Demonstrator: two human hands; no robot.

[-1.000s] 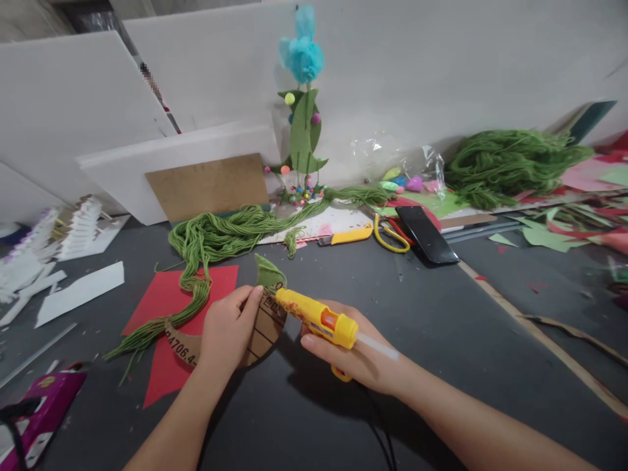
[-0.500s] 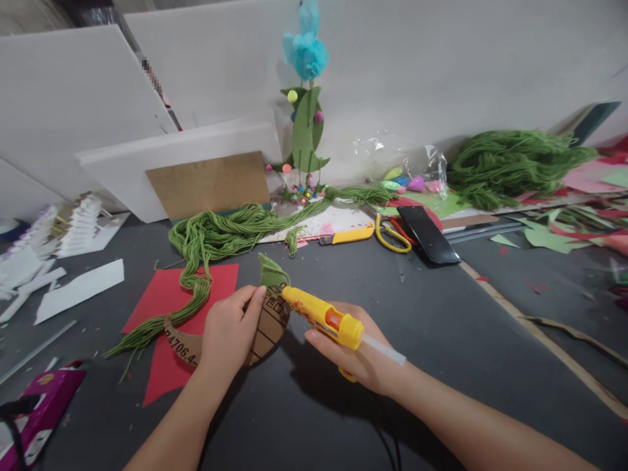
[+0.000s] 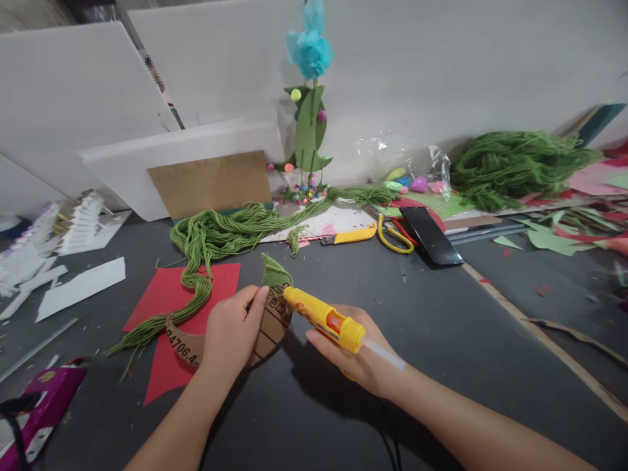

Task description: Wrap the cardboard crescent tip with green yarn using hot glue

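My left hand pinches a curved piece of brown cardboard with printed lettering. Part of that cardboard's middle is hidden behind the hand. Green yarn covers its upper tip. In my right hand is a yellow glue gun, a clear glue stick jutting from its back end. The gun's nozzle is at the edge of the yarn-wrapped tip; whether it touches, I cannot tell. Beside my left hand a long hank of green yarn trails over red paper.
A yellow utility knife, scissors and a black phone lie beyond my hands. A blue flower ornament stands behind them. More green yarn and paper scraps are at the right. A purple power strip sits front left.
The whole view has shifted very slightly. Both hands, the cardboard and the glue gun keep almost the same positions.
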